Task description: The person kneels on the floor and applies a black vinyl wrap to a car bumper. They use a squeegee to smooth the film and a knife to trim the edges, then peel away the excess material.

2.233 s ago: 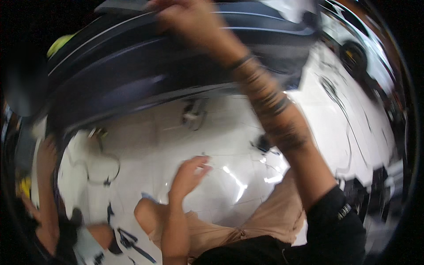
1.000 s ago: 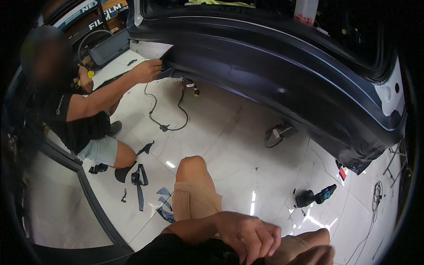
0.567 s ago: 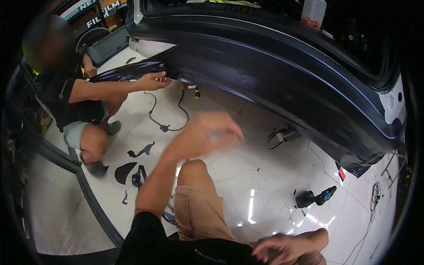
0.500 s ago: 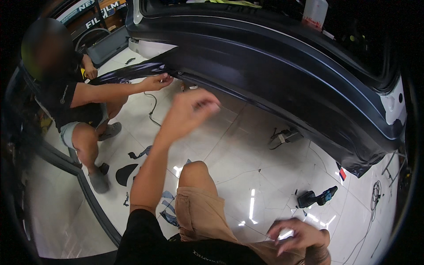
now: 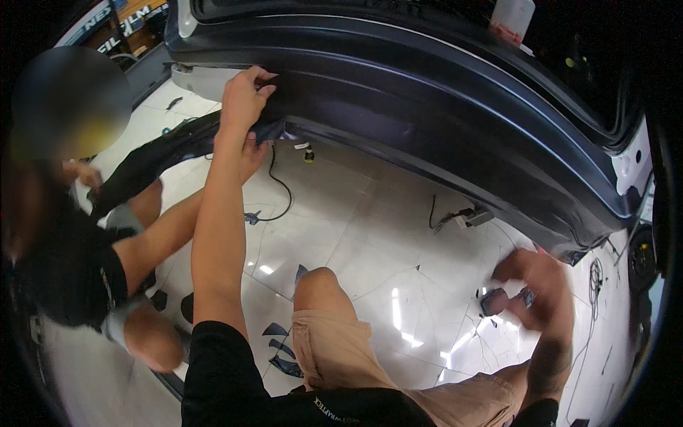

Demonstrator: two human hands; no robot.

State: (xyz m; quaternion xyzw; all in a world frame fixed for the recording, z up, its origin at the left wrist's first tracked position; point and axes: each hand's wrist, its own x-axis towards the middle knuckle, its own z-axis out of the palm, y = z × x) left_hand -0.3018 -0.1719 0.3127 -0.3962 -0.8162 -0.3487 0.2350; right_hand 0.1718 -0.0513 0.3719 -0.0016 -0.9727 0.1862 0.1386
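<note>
My left hand (image 5: pixel 245 98) reaches up to the dark car bumper (image 5: pixel 420 96), its fingers closed on the edge of the black film (image 5: pixel 160 146) at the upper left. A co-worker's hand (image 5: pixel 252 151) is just below it, at the film hanging from the bumper's left part. My right hand (image 5: pixel 519 285), blurred, is out at the lower right with its fingers apart, below the bumper's right end and in front of a black tool (image 5: pixel 489 304) on the floor as seen from above.
A co-worker (image 5: pixel 67 256) crouches close at the left. A black cable (image 5: pixel 288 192) and film scraps (image 5: pixel 281 363) lie on the white tiled floor (image 5: pixel 363 249). A coiled cord (image 5: pixel 594 277) lies at the right, near a wheel (image 5: pixel 644 249). A translucent bottle (image 5: pixel 512 18) stands above the bumper.
My left hand has risen from my lap to the film on the bumper. My right hand has moved up and outward. The co-worker has moved nearer, their arm now beside mine.
</note>
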